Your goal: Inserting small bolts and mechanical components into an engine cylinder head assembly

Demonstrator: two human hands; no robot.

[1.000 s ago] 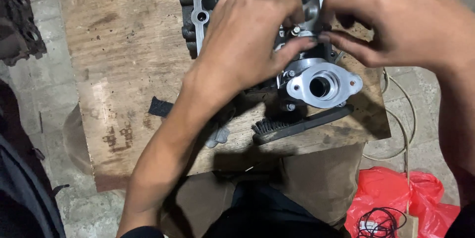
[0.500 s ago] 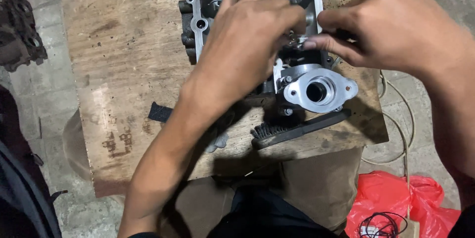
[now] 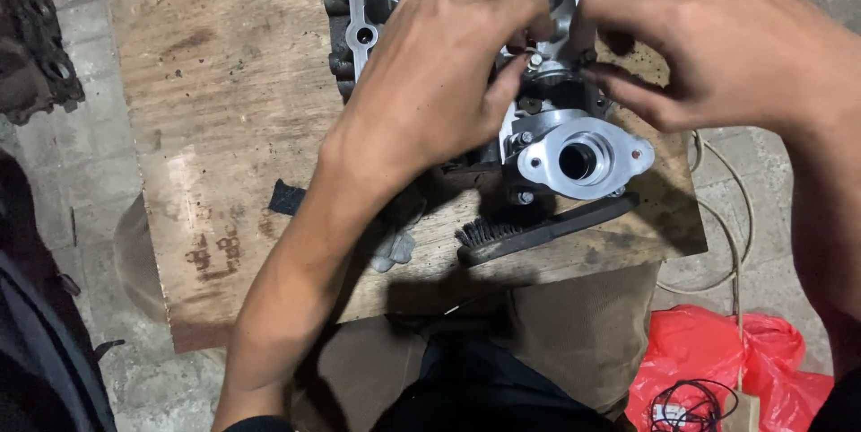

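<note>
Two bare hands meet over a grey cast-metal engine part [image 3: 538, 127] that sits toward the far edge of a worn wooden board [image 3: 233, 127], seen from a head-worn camera. Nearest the viewer, a red plastic bag [image 3: 726, 369] with a coil of dark wire [image 3: 686, 401] lies on the concrete floor at lower right; a black wire brush [image 3: 547, 230] rests on the board just in front of the casting's round flanged opening [image 3: 578, 161], with a scrap of pale cloth [image 3: 395, 248] and a small black piece [image 3: 287, 199] beside it. The left hand [image 3: 439, 91] lies across the casting, its fingers curled together and pressed down onto the metal; whether they pinch anything cannot be told. The right hand [image 3: 717, 46] comes in from the side, thumb and forefinger drawn close on something small and dark at the top of the part, too small to identify. The casting looks heavy, rigid and sharp-edged, possibly oily, so it is best gripped by its thick outer walls or flange rather than by the studs and bolts; the small piece at the fingertips would be easy to drop into a cavity. The brush lies close enough to catch a wrist. Farther off at left, another dark engine casting [image 3: 36, 55] sits on the floor, and a pale cable [image 3: 726, 244] loops off the board's right edge.
</note>
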